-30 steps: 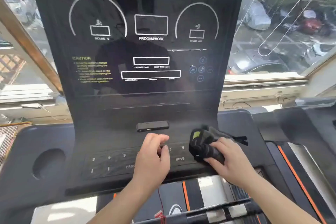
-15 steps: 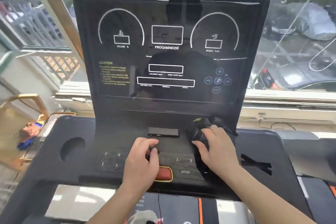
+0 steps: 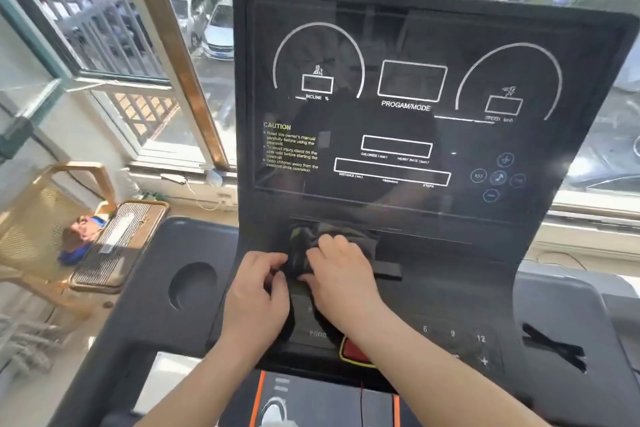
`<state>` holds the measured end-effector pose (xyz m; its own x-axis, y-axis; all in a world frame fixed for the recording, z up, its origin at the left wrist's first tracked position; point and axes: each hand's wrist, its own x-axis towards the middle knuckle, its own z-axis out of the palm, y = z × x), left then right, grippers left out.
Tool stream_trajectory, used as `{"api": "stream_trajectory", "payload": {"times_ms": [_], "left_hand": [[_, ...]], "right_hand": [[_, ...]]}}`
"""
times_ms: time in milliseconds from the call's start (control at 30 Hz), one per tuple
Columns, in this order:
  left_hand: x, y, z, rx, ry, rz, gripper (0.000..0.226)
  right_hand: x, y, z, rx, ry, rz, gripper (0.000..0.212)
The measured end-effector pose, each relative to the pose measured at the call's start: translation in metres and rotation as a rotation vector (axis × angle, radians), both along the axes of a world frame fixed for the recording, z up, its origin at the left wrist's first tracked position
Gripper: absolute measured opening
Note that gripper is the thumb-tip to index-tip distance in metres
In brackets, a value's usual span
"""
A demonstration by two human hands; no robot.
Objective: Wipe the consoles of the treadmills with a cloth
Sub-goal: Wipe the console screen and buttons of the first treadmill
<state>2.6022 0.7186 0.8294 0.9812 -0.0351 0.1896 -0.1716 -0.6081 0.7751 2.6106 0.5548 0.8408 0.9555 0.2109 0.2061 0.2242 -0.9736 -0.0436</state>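
Black console (image 3: 398,28), white markings (image 3: 405,107); black cloth (image 3: 304,243); red button (image 3: 353,354), yellow rim.

My right hand (image 3: 341,282) grips the dark cloth (image 3: 304,243) and hides most of it. I cannot tell if my left hand (image 3: 258,295) holds it too. My right wrist covers part of the red button (image 3: 353,355). Both hands hide some number keys (image 3: 452,333). The console (image 3: 415,28) is cut off on the right. The bundle (image 3: 81,236) on the chair (image 3: 27,215) is a blur.

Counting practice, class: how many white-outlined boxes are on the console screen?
5: incline box, mode box, speed box across the top; calories box, distance box below. None seems hidden.
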Motion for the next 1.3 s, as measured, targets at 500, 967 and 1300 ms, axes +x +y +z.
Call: {"api": "stream_trajectory", "payload": {"times_ms": [500,967,1300], "left_hand": [[0.008,-0.036,0.004,-0.118,0.004,-0.282,0.030],[0.011,-0.062,0.027,-0.090,-0.060,-0.332,0.031],[0.034,0.007,0.021,-0.141,0.080,-0.035,0.032]], "right_hand": [[-0.089,-0.147,-0.010,0.274,0.123,-0.515,0.032],[-0.060,-0.153,0.041,0.826,-0.381,-0.809,0.013],[-0.032,-0.113,0.033,0.109,-0.241,-0.412,0.028]]}}
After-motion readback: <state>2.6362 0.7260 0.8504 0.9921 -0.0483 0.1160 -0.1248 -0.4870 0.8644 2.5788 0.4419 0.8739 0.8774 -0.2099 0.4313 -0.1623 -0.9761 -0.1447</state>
